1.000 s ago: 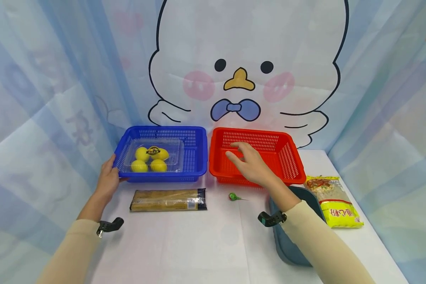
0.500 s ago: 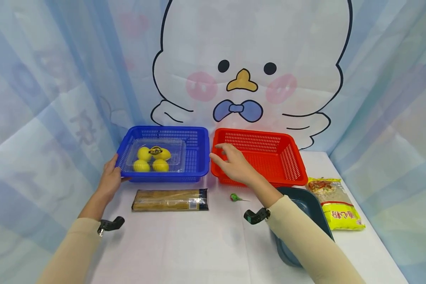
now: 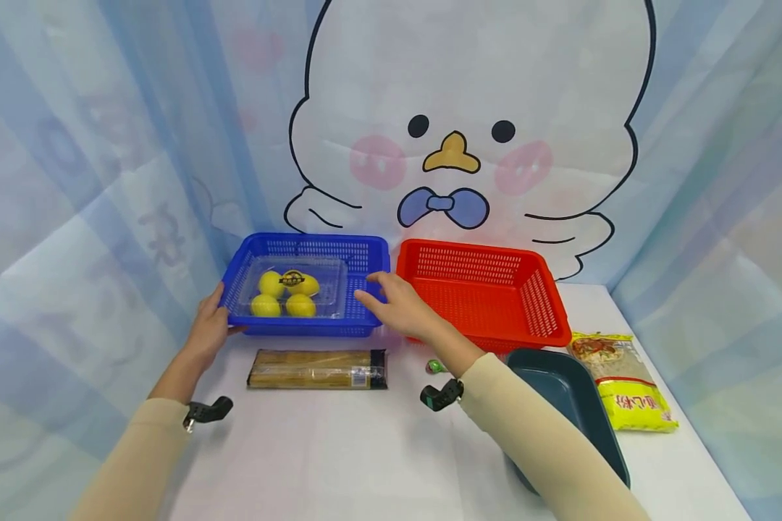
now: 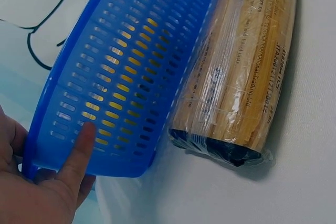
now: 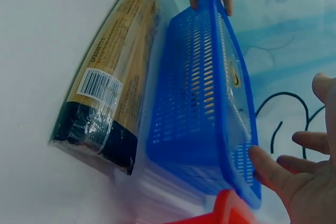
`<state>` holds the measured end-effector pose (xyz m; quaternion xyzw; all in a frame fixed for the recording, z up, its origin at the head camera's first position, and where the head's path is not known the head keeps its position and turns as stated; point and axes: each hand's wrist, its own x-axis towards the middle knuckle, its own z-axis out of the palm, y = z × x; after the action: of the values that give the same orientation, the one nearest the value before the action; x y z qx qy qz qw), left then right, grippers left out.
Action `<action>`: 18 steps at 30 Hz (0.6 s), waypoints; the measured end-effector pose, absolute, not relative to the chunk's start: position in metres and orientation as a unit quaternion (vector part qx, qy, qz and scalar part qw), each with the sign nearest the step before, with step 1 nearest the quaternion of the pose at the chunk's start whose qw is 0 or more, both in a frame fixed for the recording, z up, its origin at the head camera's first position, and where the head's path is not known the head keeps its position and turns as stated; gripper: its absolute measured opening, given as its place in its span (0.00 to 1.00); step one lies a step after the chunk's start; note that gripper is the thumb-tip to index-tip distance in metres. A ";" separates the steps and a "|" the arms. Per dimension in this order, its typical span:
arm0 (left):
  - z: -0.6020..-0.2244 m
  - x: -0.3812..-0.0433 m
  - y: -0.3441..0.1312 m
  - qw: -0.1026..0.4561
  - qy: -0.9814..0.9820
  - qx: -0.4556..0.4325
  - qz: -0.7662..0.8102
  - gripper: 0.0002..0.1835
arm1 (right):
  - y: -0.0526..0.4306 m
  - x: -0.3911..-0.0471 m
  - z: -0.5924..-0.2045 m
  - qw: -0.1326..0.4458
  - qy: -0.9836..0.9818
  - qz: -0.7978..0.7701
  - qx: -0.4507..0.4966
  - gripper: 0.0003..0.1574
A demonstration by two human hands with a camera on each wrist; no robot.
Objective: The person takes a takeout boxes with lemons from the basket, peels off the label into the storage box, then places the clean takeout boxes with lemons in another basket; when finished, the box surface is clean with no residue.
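Observation:
My left hand (image 3: pixel 207 331) grips the front left corner of the blue plastic basket (image 3: pixel 306 328); in the left wrist view its thumb (image 4: pixel 79 153) lies along the perforated outer wall. Inside the basket sits a clear lidded container (image 3: pixel 334 288) with several yellow lemons (image 3: pixel 301 305) and a dark label. My right hand (image 3: pixel 400 307) is over the basket's right end, fingers spread and holding nothing. In the right wrist view its fingertips overlap the basket's rim. A packet of spaghetti (image 3: pixel 316 369) lies just in front of the basket.
A red basket (image 3: pixel 482 339) stands right of the blue one, partly behind my right forearm. A lollipop with a green wrapper (image 3: pixel 435 366) lies in front of it. On the right are a dark teal tray (image 3: pixel 570 387) and a yellow food bag (image 3: pixel 625 394). Curtains surround the table.
My right hand has moved left, from above the red basket to the right end of the blue basket. The left hand keeps its place at the corner. The view has shifted slightly.

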<state>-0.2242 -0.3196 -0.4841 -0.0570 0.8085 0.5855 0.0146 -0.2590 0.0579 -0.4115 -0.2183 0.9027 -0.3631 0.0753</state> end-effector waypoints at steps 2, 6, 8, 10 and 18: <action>-0.484 -0.224 -0.321 0.016 0.805 -0.058 0.590 0.34 | 0.053 -0.260 -0.414 0.080 0.904 -0.361 -0.215 0.43; -0.483 -0.224 -0.323 0.018 0.797 -0.062 0.601 0.34 | 0.046 -0.262 -0.419 0.089 0.904 -0.363 -0.206 0.43; -0.482 -0.224 -0.324 0.019 0.795 -0.061 0.603 0.34 | 0.042 -0.264 -0.420 0.095 0.902 -0.369 -0.204 0.43; -0.481 -0.223 -0.325 0.021 0.794 -0.060 0.605 0.35 | 0.039 -0.266 -0.421 0.098 0.898 -0.377 -0.205 0.43; -0.480 -0.223 -0.321 0.032 0.783 -0.064 0.618 0.35 | 0.027 -0.277 -0.428 0.109 0.903 -0.379 -0.171 0.45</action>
<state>-0.2231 -0.3213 -0.4800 -0.0637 0.7826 0.6185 0.0323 -0.2772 0.0269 -0.4280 -0.1712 0.9027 -0.3793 0.1095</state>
